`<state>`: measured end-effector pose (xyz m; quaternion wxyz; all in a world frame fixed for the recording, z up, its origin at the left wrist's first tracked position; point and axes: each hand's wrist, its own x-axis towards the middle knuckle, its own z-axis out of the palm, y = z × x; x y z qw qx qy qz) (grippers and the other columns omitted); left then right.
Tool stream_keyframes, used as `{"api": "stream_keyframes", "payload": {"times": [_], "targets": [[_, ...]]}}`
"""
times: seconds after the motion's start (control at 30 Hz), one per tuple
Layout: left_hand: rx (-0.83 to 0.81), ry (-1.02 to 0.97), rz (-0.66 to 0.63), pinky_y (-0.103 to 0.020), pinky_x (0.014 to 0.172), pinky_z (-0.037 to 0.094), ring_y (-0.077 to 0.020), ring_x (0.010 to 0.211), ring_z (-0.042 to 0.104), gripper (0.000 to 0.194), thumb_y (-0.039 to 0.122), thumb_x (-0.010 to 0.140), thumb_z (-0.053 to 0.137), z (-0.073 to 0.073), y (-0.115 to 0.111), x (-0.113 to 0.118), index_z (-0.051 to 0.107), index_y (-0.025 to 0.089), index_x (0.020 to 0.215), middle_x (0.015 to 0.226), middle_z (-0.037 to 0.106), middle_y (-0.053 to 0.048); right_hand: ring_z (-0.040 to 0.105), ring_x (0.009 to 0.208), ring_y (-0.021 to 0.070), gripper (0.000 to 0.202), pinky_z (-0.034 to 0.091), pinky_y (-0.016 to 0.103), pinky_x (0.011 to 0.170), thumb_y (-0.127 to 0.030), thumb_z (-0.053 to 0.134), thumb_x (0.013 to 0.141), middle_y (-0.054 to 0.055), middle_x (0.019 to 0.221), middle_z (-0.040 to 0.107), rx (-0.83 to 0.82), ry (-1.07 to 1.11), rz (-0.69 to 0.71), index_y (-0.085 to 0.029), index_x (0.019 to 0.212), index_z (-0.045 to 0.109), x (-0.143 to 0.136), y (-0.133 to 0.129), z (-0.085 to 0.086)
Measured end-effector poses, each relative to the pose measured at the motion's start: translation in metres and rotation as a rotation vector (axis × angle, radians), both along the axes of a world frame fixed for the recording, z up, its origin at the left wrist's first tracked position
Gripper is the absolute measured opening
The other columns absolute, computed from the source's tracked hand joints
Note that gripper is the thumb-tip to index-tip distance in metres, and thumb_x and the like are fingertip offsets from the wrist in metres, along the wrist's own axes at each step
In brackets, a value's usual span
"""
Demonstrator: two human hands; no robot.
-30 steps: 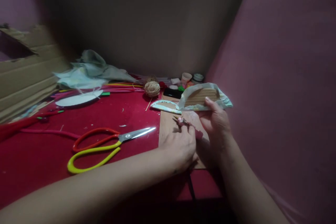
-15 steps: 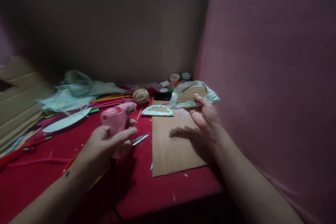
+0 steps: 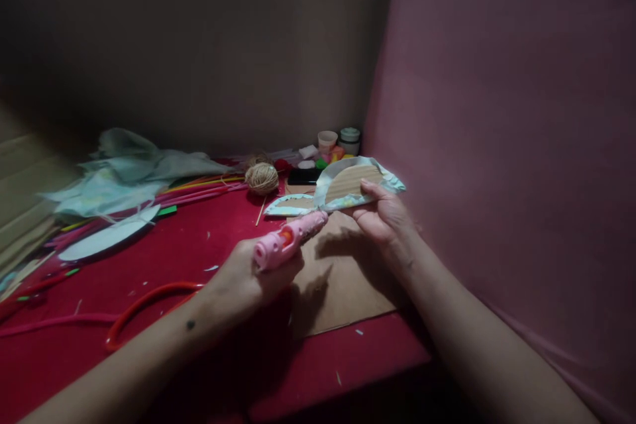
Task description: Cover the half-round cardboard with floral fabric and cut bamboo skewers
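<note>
A pink hot glue gun (image 3: 278, 246) is gripped in my left hand (image 3: 258, 278), its nozzle pointing right, close to the lower left edge of a half-round cardboard piece (image 3: 354, 184). Whether the nozzle touches that piece I cannot tell. Pale blue-green fabric is folded over the piece's edges, leaving bare cardboard in the middle. My right hand (image 3: 385, 215) pinches it at its lower right, thumb on top. Behind the nozzle lies a second, similar fabric-edged half-round (image 3: 291, 204). Below both hands is a flat cardboard sheet (image 3: 342, 278).
Red-orange scissor handles (image 3: 149, 305) lie by my left forearm. Farther back are a twine ball (image 3: 262, 177), a dark phone (image 3: 304, 176), a cup (image 3: 327, 140) and a lidded jar (image 3: 350, 139). Left stand crumpled fabric (image 3: 124, 172), a white oval (image 3: 109, 233) and pink sticks (image 3: 209, 192).
My left hand has swung the glue gun to the right, turning its nozzle toward the half-round piece. My right hand still holds that piece in nearly the same place.
</note>
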<state>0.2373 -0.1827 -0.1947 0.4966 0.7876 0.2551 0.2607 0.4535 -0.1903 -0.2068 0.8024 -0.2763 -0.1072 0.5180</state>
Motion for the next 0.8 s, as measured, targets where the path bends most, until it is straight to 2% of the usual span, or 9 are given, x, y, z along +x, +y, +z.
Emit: {"api": "stream_keyframes", "payload": {"times": [0.23,0.33,0.47,0.63,0.8], "targets": [[-0.009,0.015,-0.026,-0.036,0.114,0.029,-0.0243,0.132,0.041,0.047,0.026,0.086,0.056,-0.001,0.003,-0.004,0.052,0.029,0.133,0.141,0.049,-0.001,0.065,0.089,0.0212,0.029,0.052,0.052,0.087,-0.002,0.052,0.075,0.004,0.079,0.07,-0.049,-0.005,0.014,-0.019,0.098,0.06,-0.005,-0.001,0.001],[-0.015,0.031,-0.012,-0.04,0.115,0.027,-0.0256,0.133,0.04,0.047,0.026,0.087,0.055,-0.003,0.004,-0.004,0.05,0.029,0.134,0.141,0.048,-0.002,0.065,0.087,0.0217,0.027,0.052,0.054,0.085,-0.003,0.053,0.076,0.004,0.078,0.07,-0.055,-0.006,0.024,-0.019,0.097,0.06,-0.004,-0.001,0.0],[0.054,0.035,-0.035,-0.039,0.117,0.023,-0.0251,0.134,0.038,0.048,0.025,0.087,0.055,-0.004,0.006,-0.005,0.05,0.026,0.135,0.143,0.046,-0.002,0.065,0.087,0.0224,0.029,0.051,0.055,0.086,-0.002,0.052,0.076,0.004,0.077,0.07,-0.047,0.007,0.028,-0.019,0.099,0.06,-0.003,-0.002,0.0],[0.084,0.052,0.004,-0.041,0.115,0.028,-0.0275,0.132,0.041,0.048,0.026,0.086,0.055,-0.007,0.006,-0.007,0.051,0.025,0.134,0.139,0.05,-0.004,0.065,0.088,0.0225,0.032,0.05,0.055,0.087,-0.001,0.051,0.076,0.004,0.077,0.069,-0.05,0.009,0.037,-0.018,0.101,0.06,-0.004,-0.002,0.002],[0.16,0.056,0.027,-0.037,0.114,0.03,-0.0233,0.132,0.041,0.047,0.028,0.088,0.054,-0.013,0.008,-0.01,0.05,0.031,0.134,0.141,0.049,0.002,0.065,0.085,0.0221,0.032,0.05,0.054,0.087,0.0,0.049,0.076,0.004,0.075,0.069,-0.061,0.026,0.024,-0.017,0.101,0.06,-0.005,-0.003,0.003]]}}
